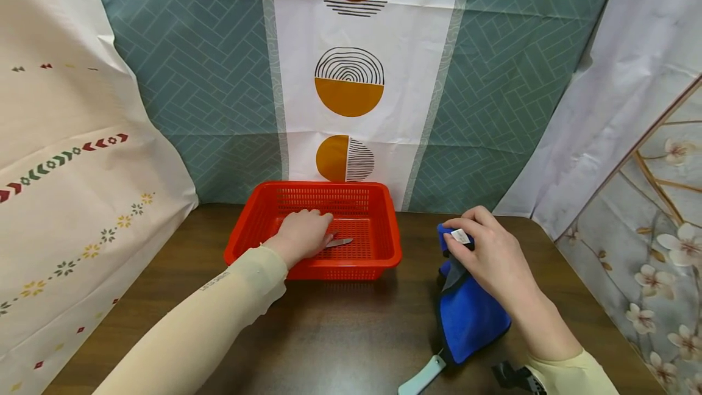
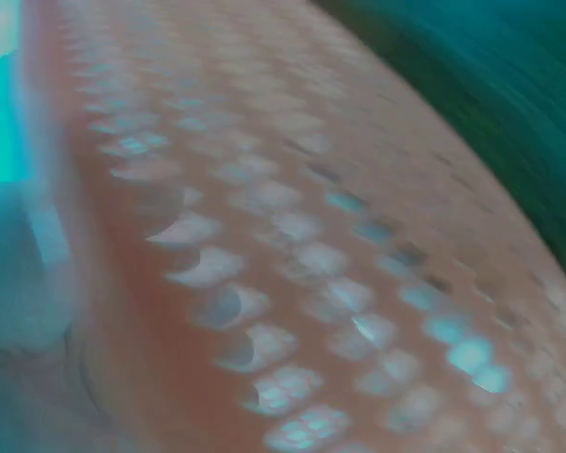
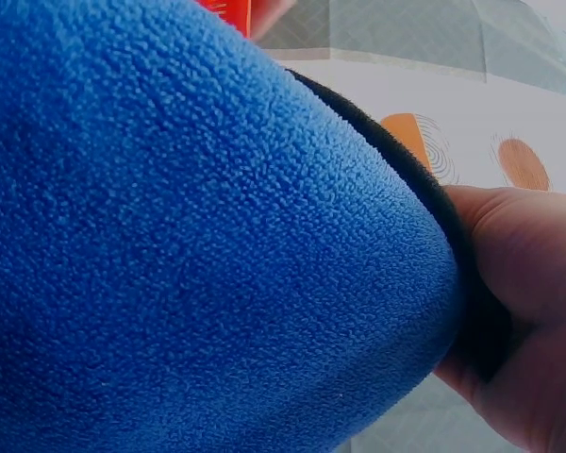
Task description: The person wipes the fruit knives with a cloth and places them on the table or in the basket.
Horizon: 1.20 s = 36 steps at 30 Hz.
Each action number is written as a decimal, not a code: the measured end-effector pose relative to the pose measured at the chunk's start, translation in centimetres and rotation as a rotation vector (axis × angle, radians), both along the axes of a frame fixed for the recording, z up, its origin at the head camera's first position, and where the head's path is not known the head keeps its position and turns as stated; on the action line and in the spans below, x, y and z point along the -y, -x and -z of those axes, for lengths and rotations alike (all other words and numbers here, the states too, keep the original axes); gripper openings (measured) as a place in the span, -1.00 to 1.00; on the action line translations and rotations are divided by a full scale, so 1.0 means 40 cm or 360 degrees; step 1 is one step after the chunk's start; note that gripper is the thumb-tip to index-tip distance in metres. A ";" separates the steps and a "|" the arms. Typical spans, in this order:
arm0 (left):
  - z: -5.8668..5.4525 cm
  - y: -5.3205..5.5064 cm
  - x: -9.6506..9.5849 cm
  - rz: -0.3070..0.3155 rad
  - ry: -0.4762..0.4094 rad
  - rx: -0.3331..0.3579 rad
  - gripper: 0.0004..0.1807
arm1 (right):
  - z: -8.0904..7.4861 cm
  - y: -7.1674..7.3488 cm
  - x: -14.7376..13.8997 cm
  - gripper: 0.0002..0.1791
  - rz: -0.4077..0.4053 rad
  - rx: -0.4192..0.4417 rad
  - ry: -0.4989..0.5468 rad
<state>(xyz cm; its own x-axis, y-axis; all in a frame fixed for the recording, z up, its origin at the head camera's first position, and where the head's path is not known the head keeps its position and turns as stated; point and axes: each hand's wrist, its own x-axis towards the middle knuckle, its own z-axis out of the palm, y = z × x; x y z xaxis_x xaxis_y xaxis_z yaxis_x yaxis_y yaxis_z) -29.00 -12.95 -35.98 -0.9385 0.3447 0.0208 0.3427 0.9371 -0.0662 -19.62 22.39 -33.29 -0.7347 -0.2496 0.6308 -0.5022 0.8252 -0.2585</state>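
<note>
Inside the red perforated basket, my left hand has its fingers bent low over the floor. A knife lies under them, its short blade pointing right; the hand covers its handle. The left wrist view is filled by the basket's holed wall. My right hand pinches the top corner, with its white label, of a blue cloth that has a grey back and black edging. The cloth hangs down to the table, and its fleecy side fills much of the right wrist view.
A pale mint handle lies on the dark wooden table at the cloth's lower edge, its metal end running under the cloth. Patterned curtains close off the back and both sides. The basket stands near the back edge.
</note>
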 end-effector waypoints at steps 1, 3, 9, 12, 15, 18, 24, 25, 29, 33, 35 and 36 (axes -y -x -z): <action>-0.008 -0.005 -0.007 0.0010 -0.0030 -0.0032 -0.46 | -0.002 -0.001 -0.001 -0.81 -0.0002 -0.0001 0.0004; -0.026 -0.017 -0.021 0.0028 -0.0083 -0.0097 -0.47 | -0.005 -0.002 -0.004 -0.80 -0.0002 -0.0007 0.0004; -0.068 -0.078 -0.066 0.0167 -0.0123 -0.0362 -0.44 | -0.013 -0.011 -0.019 -0.79 0.0011 -0.0023 -0.0008; -0.084 -0.118 -0.091 0.0261 -0.0141 -0.0511 -0.43 | -0.014 -0.019 -0.030 -0.79 0.0026 -0.0020 -0.0016; -0.097 -0.158 -0.117 0.0350 -0.0170 -0.0608 -0.42 | -0.016 -0.026 -0.041 -0.78 0.0032 -0.0034 -0.0022; -0.103 -0.194 -0.141 0.0443 -0.0183 -0.0647 -0.39 | -0.018 -0.033 -0.052 -0.77 0.0032 -0.0066 -0.0024; -0.086 -0.252 -0.180 0.0572 -0.0166 -0.0653 -0.42 | -0.014 -0.051 -0.075 -0.75 0.0034 -0.0094 -0.0016; -0.081 -0.259 -0.186 0.0585 -0.0159 -0.0656 -0.43 | -0.013 -0.054 -0.078 -0.75 0.0038 -0.0092 -0.0017; -0.061 -0.283 -0.208 0.0638 -0.0172 -0.0673 -0.46 | -0.012 -0.066 -0.090 -0.76 0.0052 -0.0094 -0.0021; -0.035 -0.308 -0.230 0.0676 -0.0216 -0.0675 -0.46 | -0.009 -0.074 -0.100 -0.74 0.0072 -0.0084 -0.0010; -0.018 -0.321 -0.240 0.0691 -0.0250 -0.0675 -0.49 | -0.006 -0.077 -0.105 -0.73 0.0077 -0.0081 -0.0001; -0.009 -0.328 -0.245 0.0698 -0.0266 -0.0672 -0.50 | -0.005 -0.079 -0.107 -0.73 0.0078 -0.0082 0.0003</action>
<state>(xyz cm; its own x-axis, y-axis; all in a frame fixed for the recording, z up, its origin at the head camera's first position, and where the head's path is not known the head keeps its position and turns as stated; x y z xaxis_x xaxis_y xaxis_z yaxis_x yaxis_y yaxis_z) -15.89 -3.16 -35.62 -0.6095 0.6556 0.4458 0.6738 0.7247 -0.1446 -16.47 26.67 -33.09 -0.7124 -0.2128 0.6687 -0.4739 0.8487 -0.2347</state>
